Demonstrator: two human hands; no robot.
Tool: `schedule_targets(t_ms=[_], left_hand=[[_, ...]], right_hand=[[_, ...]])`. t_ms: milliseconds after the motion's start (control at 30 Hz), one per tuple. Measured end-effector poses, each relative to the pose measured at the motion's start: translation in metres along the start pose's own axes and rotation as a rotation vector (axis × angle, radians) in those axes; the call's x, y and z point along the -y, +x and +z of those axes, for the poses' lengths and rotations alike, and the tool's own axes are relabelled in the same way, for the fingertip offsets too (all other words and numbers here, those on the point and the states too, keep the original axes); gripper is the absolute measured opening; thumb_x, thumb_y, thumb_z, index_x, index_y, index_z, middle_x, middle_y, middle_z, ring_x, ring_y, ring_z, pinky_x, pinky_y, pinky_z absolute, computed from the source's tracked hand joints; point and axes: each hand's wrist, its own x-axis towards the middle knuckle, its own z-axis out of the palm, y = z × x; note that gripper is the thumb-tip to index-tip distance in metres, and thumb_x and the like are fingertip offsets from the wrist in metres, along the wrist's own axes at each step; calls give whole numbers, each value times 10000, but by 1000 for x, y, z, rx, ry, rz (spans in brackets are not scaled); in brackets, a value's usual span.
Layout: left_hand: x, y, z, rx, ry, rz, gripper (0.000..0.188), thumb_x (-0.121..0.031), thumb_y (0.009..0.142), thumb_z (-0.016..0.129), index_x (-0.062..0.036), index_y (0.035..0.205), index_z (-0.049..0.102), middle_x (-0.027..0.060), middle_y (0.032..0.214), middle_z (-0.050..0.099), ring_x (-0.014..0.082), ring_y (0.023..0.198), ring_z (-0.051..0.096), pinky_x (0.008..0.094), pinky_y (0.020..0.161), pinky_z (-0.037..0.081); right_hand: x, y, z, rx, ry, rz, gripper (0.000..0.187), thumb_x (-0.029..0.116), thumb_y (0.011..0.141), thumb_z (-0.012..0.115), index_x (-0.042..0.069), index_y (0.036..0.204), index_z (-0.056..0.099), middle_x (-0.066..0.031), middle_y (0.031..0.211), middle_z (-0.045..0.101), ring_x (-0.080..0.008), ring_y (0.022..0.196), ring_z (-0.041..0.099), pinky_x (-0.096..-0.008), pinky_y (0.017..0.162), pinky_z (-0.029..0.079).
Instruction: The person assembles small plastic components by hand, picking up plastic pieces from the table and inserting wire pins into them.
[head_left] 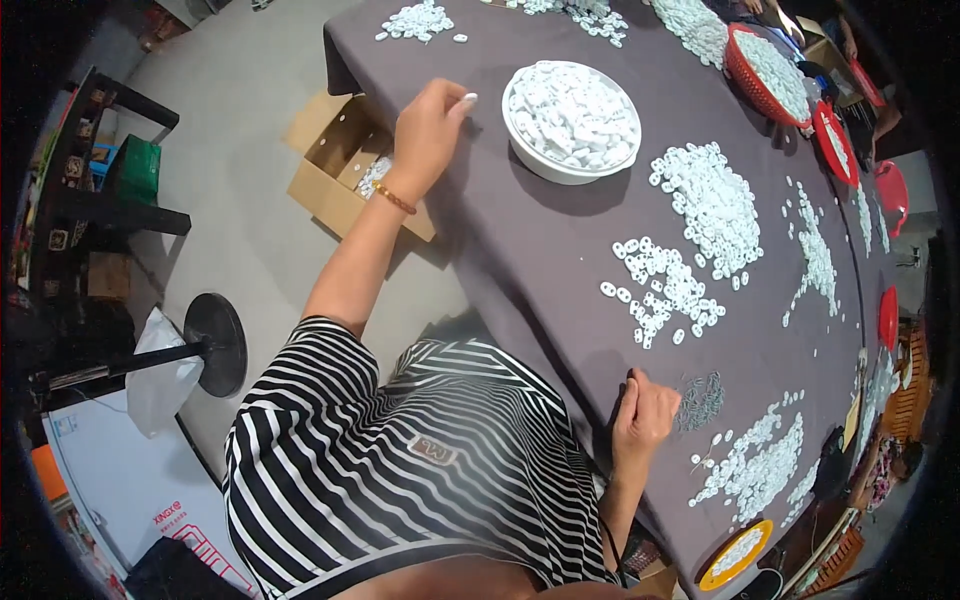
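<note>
My left hand (428, 128) reaches out over the dark grey table (520, 250) and pinches a small white plastic piece (468, 98) at its fingertips, just left of a white bowl (572, 118) heaped with the same pieces. My right hand (642, 415) rests curled at the table's near edge, fingers closed, with nothing visible in it. Beside it lies a small pile of grey metal pins (701, 400). Loose white pieces (665, 288) are spread between the two hands, and a denser heap (712, 205) lies beyond them.
More white heaps (760, 465) cover the right side. Red baskets (765, 70) and red dishes (833, 140) stand at the far edge, near another person's hands (848, 45). An orange-rimmed plate (736, 553) sits low right. An open cardboard box (345, 165) and a round black stand base (216, 344) are on the floor.
</note>
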Motion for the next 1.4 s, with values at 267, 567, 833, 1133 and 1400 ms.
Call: schedule_targets(t_ms=[267,567,833,1133,1400], left_hand=[[-77,-35,-29,402,-1028,-245,313,-112,942,624,-26,1243,631,55,1056,683,113,921,652,237,739,539],[-116,-90,-21,863,-1144,-310,302,-15,925,606,-2,1225,630,57,1087,658,107,927,646,263,799,573],[-143,-132,3,1144,-1210,-250,339,-51,948,599,-13,1280,544,43,954,649,91,842,627,225,750,508],[-146,-137,4,1134,-1171,-275,240,-9,905,622,2,1139,673,43,1006,672,95,896,621,232,773,511],[-146,-140,3,922,-824,117,241,-17,885,627,-69,1097,730,56,941,681,111,835,619,250,745,507]], right_hand=[[6,9,-1,8,16,-4,158,-30,844,668,-9,998,698,-92,798,643,-238,719,554,-355,757,435],[14,26,2,-18,230,-13,295,-60,788,699,-4,1077,685,-98,836,647,-225,710,570,-350,732,449],[38,60,-10,-35,366,98,324,2,813,700,1,1134,659,-98,893,657,-196,711,611,-332,745,459],[30,51,-5,-71,93,-69,237,185,792,750,54,979,688,-13,869,680,-161,754,621,-384,866,370],[34,51,-6,-56,52,-82,228,208,795,758,57,946,679,0,846,672,-156,745,617,-391,861,379]])
